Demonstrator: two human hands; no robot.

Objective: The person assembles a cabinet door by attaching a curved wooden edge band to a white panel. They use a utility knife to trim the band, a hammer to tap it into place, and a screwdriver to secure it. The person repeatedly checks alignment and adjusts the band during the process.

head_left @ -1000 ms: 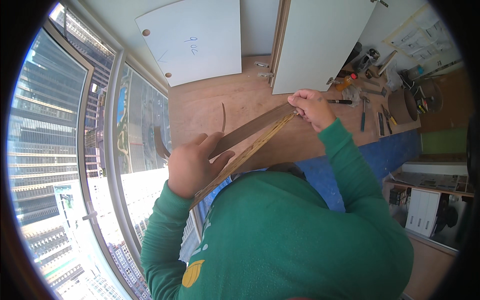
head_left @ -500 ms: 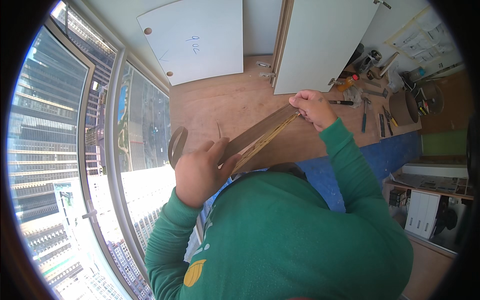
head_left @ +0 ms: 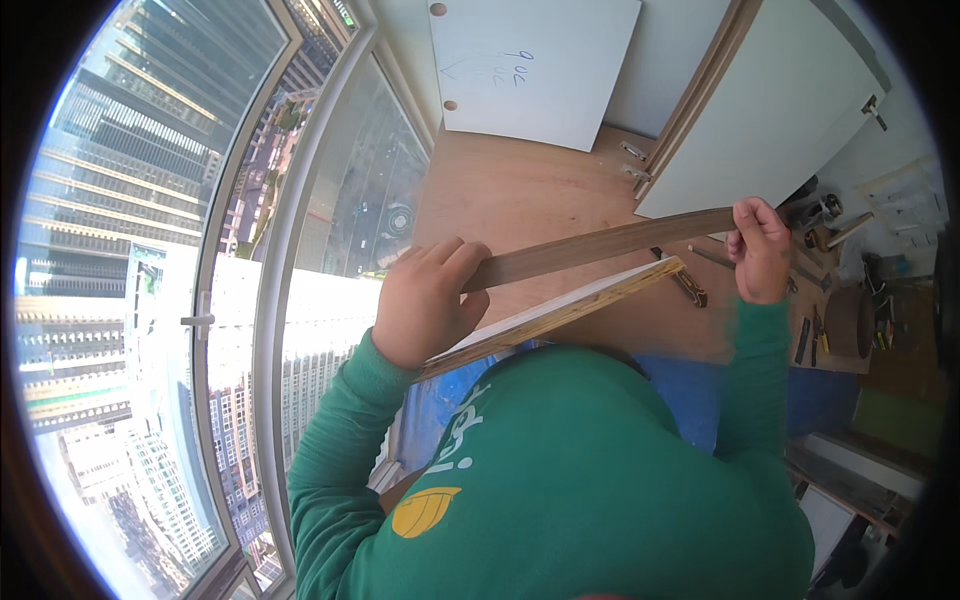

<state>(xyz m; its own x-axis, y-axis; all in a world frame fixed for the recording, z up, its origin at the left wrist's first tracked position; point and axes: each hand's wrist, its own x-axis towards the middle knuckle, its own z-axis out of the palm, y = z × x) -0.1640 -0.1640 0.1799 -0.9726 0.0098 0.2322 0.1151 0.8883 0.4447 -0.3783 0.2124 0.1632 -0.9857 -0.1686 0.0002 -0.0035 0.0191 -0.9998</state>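
Observation:
A long brown wood-grain edge-banding strip [head_left: 600,243] stretches between my hands, slightly bowed. My left hand [head_left: 425,300] is closed round its left part, fingers over the top and thumb underneath. At the far right end, my right hand [head_left: 762,255] pinches the strip between thumb and fingers. Below the strip, close to my body, a narrow board [head_left: 570,308] shows a raw layered wood edge and a white face. A gap separates strip and board toward the right. My left hand is over the board's left part; whether it also grips the board is hidden.
Beyond the board lies a brown wooden worktop [head_left: 540,185]. A black-and-tan hand tool [head_left: 690,287] rests there. White panels [head_left: 540,70] stand behind, one a hinged door [head_left: 770,100]. At right are a brown banding roll [head_left: 848,318] and pliers [head_left: 818,330]. A window [head_left: 350,190] borders the left.
My right hand has moved right, drawing its end of the strip away from the board's edge. More of the board's right end now shows. The view has shifted, moving the background right.

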